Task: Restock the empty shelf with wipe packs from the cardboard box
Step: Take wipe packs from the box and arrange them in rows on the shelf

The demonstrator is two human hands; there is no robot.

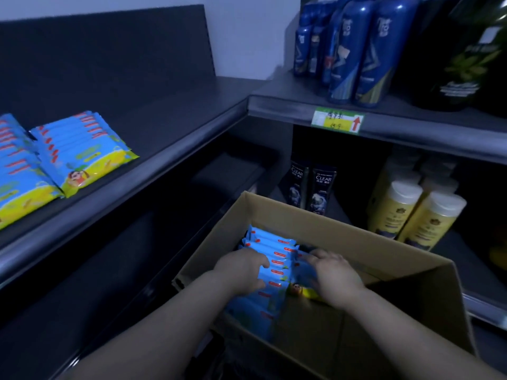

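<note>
Wipe packs stand on edge in a row directly under both hands. Well up and left of the left hand runs the dark shelf, bearing two leaning stacks of shelved packs. Around both hands stands the open cardboard box. Beyond the right hand, blue bottles stand high and yellow bottles lower. The left hand curls fingers and thumb round the row's left edge, grasping it. The right hand, blurred, lies bent over the right edge; gripping or merely pressing, I cannot tell.

On the shelf at left lie wipe packs; lower right, the cardboard box holds more, bottles behind it.
</note>
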